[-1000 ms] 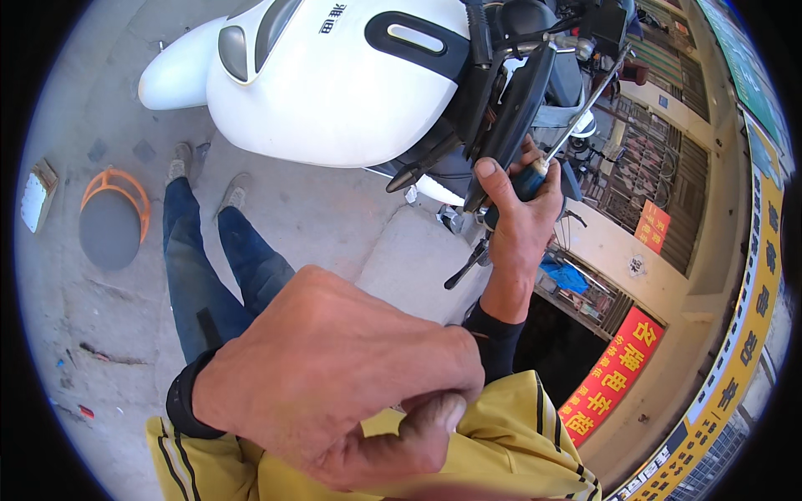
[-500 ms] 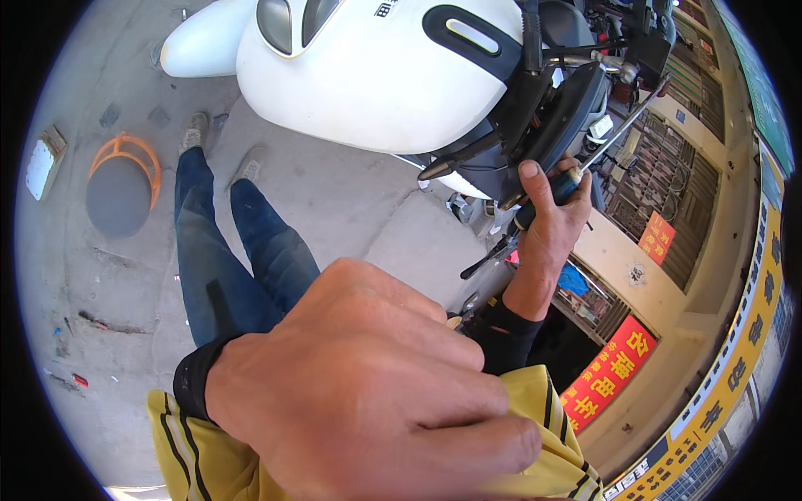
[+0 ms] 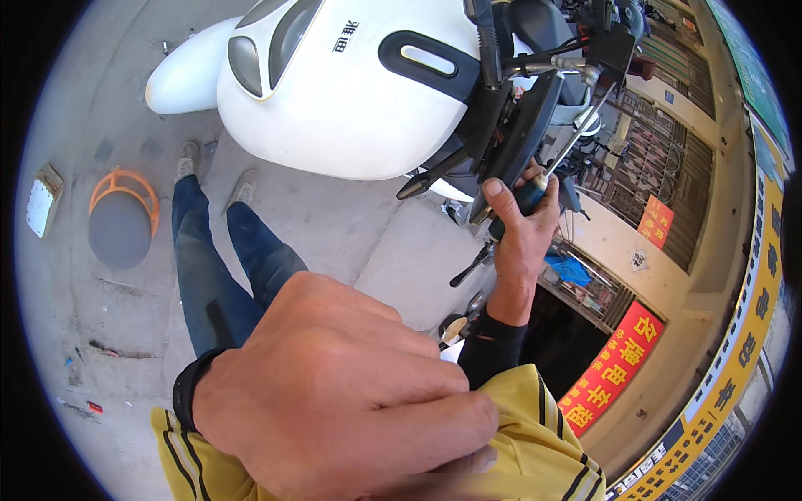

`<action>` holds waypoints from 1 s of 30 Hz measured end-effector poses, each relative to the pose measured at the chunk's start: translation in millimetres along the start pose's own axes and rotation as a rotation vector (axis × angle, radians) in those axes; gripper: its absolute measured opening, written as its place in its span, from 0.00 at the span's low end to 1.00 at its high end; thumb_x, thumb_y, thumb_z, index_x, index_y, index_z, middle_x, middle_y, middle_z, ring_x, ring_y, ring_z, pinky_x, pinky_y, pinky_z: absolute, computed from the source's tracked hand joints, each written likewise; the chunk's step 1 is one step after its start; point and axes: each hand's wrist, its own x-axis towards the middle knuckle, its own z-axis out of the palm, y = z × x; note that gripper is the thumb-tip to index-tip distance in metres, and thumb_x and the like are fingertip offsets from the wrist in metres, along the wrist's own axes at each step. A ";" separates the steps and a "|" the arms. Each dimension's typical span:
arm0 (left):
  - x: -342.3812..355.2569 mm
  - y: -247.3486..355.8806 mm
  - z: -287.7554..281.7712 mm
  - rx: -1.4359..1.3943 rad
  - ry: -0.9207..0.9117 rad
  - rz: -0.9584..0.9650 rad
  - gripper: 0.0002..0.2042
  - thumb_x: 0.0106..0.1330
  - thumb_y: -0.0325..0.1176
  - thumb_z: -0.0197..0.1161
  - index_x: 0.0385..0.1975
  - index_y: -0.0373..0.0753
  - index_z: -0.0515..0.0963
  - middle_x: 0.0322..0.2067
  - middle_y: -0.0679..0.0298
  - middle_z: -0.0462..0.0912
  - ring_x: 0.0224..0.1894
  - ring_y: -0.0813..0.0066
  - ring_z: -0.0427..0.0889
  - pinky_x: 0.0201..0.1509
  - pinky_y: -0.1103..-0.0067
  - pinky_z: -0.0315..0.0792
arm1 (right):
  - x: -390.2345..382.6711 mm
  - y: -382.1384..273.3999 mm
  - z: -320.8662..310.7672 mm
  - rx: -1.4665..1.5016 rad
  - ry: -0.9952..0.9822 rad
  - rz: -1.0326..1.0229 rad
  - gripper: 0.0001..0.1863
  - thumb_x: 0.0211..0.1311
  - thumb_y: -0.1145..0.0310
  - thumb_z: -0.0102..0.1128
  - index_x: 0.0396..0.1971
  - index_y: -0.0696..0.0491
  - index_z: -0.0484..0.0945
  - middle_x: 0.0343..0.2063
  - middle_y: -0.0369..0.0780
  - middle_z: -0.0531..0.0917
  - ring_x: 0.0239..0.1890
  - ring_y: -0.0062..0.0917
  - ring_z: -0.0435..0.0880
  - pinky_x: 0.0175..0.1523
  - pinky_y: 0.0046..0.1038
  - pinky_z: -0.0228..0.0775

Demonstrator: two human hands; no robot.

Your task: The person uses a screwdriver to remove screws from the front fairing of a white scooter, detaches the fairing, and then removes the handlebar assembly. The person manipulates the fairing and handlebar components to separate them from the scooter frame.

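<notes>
Screwdriver (image 3: 530,198), blue-handled, bright shaft, located beside the white scooter (image 3: 334,108); long axis oblique, shaft directed up and right toward the handlebar (image 3: 570,64). Tip hard to make out against dark parts; handle partly covered; scooter cut off by the upper edge. Right hand (image 3: 528,234): wrapped around the handle, thumb at a black panel (image 3: 528,125), contact unclear. Left hand (image 3: 334,388): fingers curled, back showing; contents cannot be told.

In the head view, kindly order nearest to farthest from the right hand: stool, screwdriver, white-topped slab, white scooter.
1. Screwdriver, held in the right hand
2. White scooter, up and left
3. Stool, farther left
4. White-topped slab, leftmost
</notes>
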 end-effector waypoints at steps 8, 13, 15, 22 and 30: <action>27.6 25.0 -20.2 0.300 -0.171 -0.070 0.05 0.58 0.31 0.70 0.26 0.37 0.84 0.17 0.63 0.79 0.15 0.69 0.78 0.17 0.75 0.63 | 0.3 3.5 -3.5 0.021 -0.036 0.018 0.35 0.47 0.60 0.91 0.42 0.51 0.68 0.64 0.51 0.77 0.31 0.10 0.76 0.35 0.14 0.76; 32.9 6.4 -22.4 0.565 -0.240 -0.225 0.07 0.62 0.32 0.69 0.24 0.39 0.84 0.12 0.68 0.75 0.12 0.77 0.72 0.18 0.80 0.59 | -1.3 2.1 -3.9 -0.005 -0.070 -0.008 0.34 0.48 0.60 0.90 0.43 0.51 0.68 0.59 0.48 0.79 0.29 0.09 0.75 0.32 0.15 0.80; 29.6 -19.2 -16.8 0.560 -0.194 -0.354 0.07 0.65 0.30 0.67 0.25 0.38 0.84 0.14 0.66 0.77 0.13 0.73 0.75 0.20 0.77 0.63 | -2.4 0.4 -5.7 0.033 -0.096 0.030 0.34 0.49 0.61 0.89 0.44 0.51 0.67 0.60 0.48 0.77 0.31 0.11 0.78 0.33 0.17 0.79; 29.3 -124.5 20.6 0.687 -0.056 -0.638 0.11 0.75 0.37 0.64 0.38 0.34 0.80 0.20 0.55 0.84 0.19 0.53 0.83 0.23 0.66 0.74 | -5.1 1.9 -5.8 0.025 -0.078 0.106 0.34 0.48 0.68 0.88 0.48 0.52 0.68 0.60 0.43 0.76 0.34 0.11 0.73 0.36 0.17 0.75; 29.7 -162.1 33.7 0.831 -0.086 -0.531 0.10 0.74 0.37 0.64 0.35 0.37 0.77 0.23 0.55 0.84 0.20 0.49 0.83 0.22 0.61 0.75 | -7.3 -2.9 -3.2 0.078 -0.057 0.068 0.35 0.47 0.69 0.89 0.48 0.53 0.68 0.68 0.45 0.73 0.35 0.11 0.74 0.38 0.16 0.75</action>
